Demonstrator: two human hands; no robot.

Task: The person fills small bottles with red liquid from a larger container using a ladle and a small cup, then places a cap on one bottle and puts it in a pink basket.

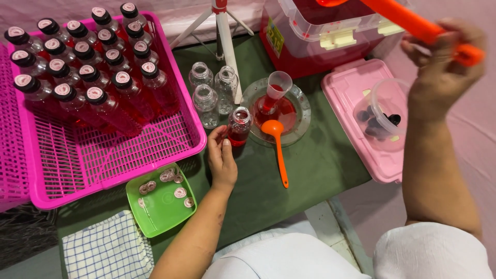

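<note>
Head view: left hand (222, 157) fingers grip a part-filled bottle (239, 126) at tabletop centre; right hand (442, 62) clasps an orange ladle (413, 23) at two o'clock. Capped bottles (88, 67) fill the pink basket (155, 150) at ten o'clock; three empty bottles (209, 93) wait.

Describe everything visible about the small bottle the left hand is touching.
The small bottle is clear, plastic by the look of it, with a round body, short neck and no cap. Red liquid fills roughly its lower half. It stands upright on the dark green table cover, just left of a clear round dish holding red liquid, and below three empty uncapped bottles. The left hand grips it from the lower left, fingertips against its side. An orange ladle lies to its right, apart from it.
</note>
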